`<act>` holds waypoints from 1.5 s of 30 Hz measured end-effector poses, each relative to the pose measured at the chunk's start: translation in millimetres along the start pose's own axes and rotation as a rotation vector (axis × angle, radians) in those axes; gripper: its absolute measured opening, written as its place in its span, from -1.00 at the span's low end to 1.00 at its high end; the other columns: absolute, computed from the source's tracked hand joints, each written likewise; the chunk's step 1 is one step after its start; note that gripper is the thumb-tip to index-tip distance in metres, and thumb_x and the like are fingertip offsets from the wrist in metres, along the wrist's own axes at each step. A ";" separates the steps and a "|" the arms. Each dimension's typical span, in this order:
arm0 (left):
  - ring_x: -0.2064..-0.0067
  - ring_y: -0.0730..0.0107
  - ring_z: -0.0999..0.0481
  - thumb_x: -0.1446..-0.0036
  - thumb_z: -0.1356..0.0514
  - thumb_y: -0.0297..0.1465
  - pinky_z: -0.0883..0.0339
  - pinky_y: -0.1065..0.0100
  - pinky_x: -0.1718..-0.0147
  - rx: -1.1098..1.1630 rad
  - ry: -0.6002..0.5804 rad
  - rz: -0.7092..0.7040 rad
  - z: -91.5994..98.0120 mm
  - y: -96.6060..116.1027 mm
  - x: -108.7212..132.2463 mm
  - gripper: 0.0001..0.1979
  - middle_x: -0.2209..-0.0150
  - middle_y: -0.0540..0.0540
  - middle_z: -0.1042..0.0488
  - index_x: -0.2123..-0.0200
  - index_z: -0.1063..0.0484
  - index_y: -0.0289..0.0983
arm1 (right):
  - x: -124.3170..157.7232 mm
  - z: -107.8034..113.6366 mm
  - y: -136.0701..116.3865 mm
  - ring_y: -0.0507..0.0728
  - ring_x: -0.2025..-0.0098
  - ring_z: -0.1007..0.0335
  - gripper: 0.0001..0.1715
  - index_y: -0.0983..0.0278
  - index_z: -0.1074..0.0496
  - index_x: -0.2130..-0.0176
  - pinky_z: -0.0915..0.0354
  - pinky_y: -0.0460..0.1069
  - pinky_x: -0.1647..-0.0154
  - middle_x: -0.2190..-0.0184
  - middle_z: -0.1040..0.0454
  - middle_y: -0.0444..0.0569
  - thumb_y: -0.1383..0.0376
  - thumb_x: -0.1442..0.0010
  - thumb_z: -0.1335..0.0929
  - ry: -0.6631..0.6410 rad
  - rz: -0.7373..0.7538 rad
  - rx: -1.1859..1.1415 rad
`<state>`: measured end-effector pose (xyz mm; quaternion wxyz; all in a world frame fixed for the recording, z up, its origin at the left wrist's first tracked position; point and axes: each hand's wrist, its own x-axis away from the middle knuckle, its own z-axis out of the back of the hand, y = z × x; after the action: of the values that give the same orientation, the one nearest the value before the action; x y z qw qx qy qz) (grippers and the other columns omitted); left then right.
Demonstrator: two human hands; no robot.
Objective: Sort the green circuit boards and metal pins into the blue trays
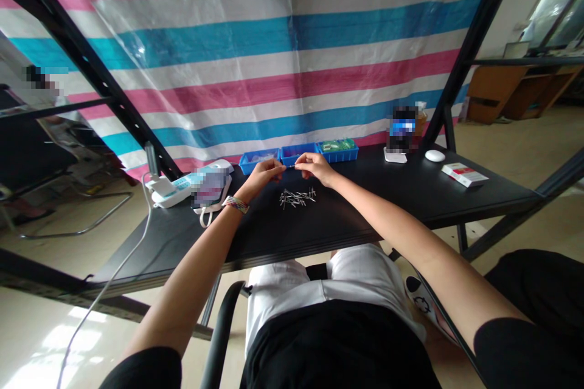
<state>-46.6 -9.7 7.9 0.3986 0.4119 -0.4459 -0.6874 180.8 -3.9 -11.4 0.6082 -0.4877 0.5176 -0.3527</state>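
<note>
Both my hands meet in front of the blue bins, fingers pinched around a small thin metal piece (291,166). My left hand (267,172) closes on its left end, and my right hand (314,168) closes on its right end. Just below them, a loose pile of thin silvery metal pieces (296,197) lies on the black table (274,234). Behind my hands stand a left blue bin (249,167) with pale contents, a middle blue bin (286,149) partly hidden by my right hand, and a right blue bin (345,155) with green items.
A white power strip (171,196) with a cable and a phone (210,188) lie at the left. At the right are a blurred device on a white base (395,156), a white oval object (435,155) and a red-white box (464,174). A person sits far left.
</note>
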 end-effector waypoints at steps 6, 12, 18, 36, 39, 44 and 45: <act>0.38 0.42 -0.45 0.05 -0.49 -0.10 -0.35 0.38 0.37 -0.019 0.011 -0.047 -3.1 1.4 1.2 -0.58 0.42 0.01 -0.44 0.39 -0.42 -0.24 | 1.4 1.0 -0.9 -0.04 0.56 -0.41 -0.71 0.25 -0.52 0.32 -0.33 -0.15 0.58 0.42 -0.59 -0.16 0.23 -0.01 -0.60 -0.014 -0.088 -0.084; 0.39 0.43 -0.44 0.08 -0.51 -0.15 -0.36 0.39 0.40 -0.012 -0.006 -0.098 -5.7 5.8 3.9 -0.59 0.44 0.03 -0.40 0.38 -0.41 -0.24 | -0.6 3.2 0.3 -0.04 0.53 -0.43 -0.73 0.27 -0.50 0.33 -0.40 -0.14 0.54 0.40 -0.59 -0.15 0.31 0.01 -0.59 -0.062 -0.156 -0.211; 0.40 0.43 -0.45 0.06 -0.52 -0.17 -0.36 0.42 0.42 -0.002 -0.020 -0.128 -5.6 3.6 4.1 -0.60 0.46 0.05 -0.40 0.34 -0.44 -0.24 | 0.7 1.4 -2.6 -0.03 0.53 -0.44 -0.71 0.27 -0.47 0.34 -0.41 -0.14 0.53 0.44 -0.56 -0.17 0.33 0.04 -0.59 -0.077 -0.182 -0.235; 0.47 0.35 -0.45 0.00 -0.33 -0.14 -0.23 0.39 0.49 -0.559 -0.259 -0.013 16.1 -14.3 -1.9 -0.72 0.52 -0.05 -0.53 0.44 -0.61 -0.26 | -20.7 11.8 2.0 -0.07 0.65 -0.32 -0.84 0.31 -0.64 0.25 -0.22 -0.17 0.68 0.45 -0.61 -0.11 0.33 -0.22 -0.41 0.430 -0.021 0.020; 0.44 0.34 -0.47 0.03 -0.34 -0.21 -0.24 0.39 0.47 -0.580 -0.309 -0.045 17.8 -13.6 -2.6 -0.78 0.49 -0.05 -0.56 0.43 -0.62 -0.25 | -12.9 13.3 4.4 -0.07 0.65 -0.32 -0.85 0.31 -0.63 0.33 -0.22 -0.18 0.67 0.48 -0.59 -0.12 0.35 -0.18 -0.40 0.379 -0.005 0.085; 0.40 0.31 -0.51 0.07 -0.34 -0.26 -0.30 0.39 0.43 -0.603 -0.344 -0.065 19.1 -16.0 -4.3 -0.80 0.43 -0.06 -0.60 0.38 -0.62 -0.24 | -8.2 11.5 4.0 -0.07 0.65 -0.33 -0.83 0.30 -0.61 0.36 -0.22 -0.19 0.67 0.50 -0.57 -0.13 0.37 -0.17 -0.37 0.333 -0.040 0.115; 0.40 0.31 -0.52 0.06 -0.34 -0.25 -0.30 0.39 0.42 -0.613 -0.344 -0.066 19.0 -16.4 -4.2 -0.80 0.43 -0.06 -0.60 0.38 -0.62 -0.24 | -8.0 10.8 3.5 -0.07 0.65 -0.33 -0.83 0.30 -0.61 0.36 -0.22 -0.19 0.66 0.50 -0.57 -0.13 0.37 -0.17 -0.37 0.327 -0.045 0.117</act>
<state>-65.6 4.2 -1.6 0.4005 0.1654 -0.2662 -0.8610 189.3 7.0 -12.6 0.5352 -0.3991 0.5771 -0.4703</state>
